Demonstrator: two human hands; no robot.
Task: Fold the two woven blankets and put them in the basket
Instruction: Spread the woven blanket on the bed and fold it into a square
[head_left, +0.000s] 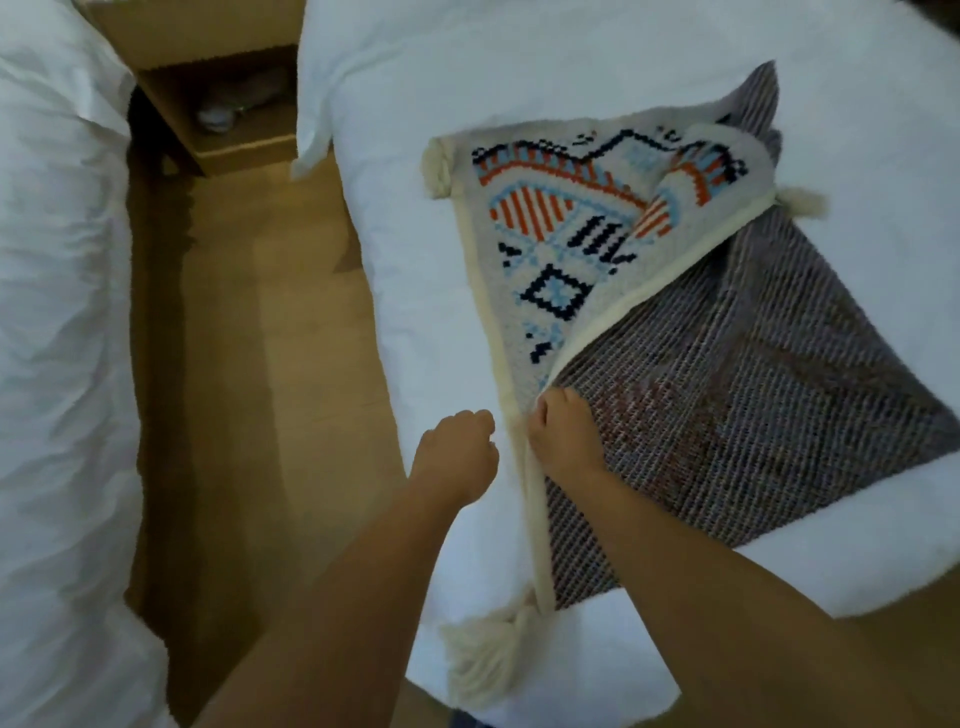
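Right hand (558, 434) grips woven blanket (727, 395) by its cream edge; left hand (457, 452), at its 9 o'clock, fisted, empty.

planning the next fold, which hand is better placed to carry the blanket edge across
Right, probably. The right hand grips the cream edge of the blanket, where the patterned side is turned back. The left hand is curled beside that edge, over the bed, holding nothing.

A woven blanket (545, 249) lies half-folded on the white bed (467, 78): cream border, corner tassels, orange-blue-navy patterned face showing at left, grey striped underside turned over it at right.
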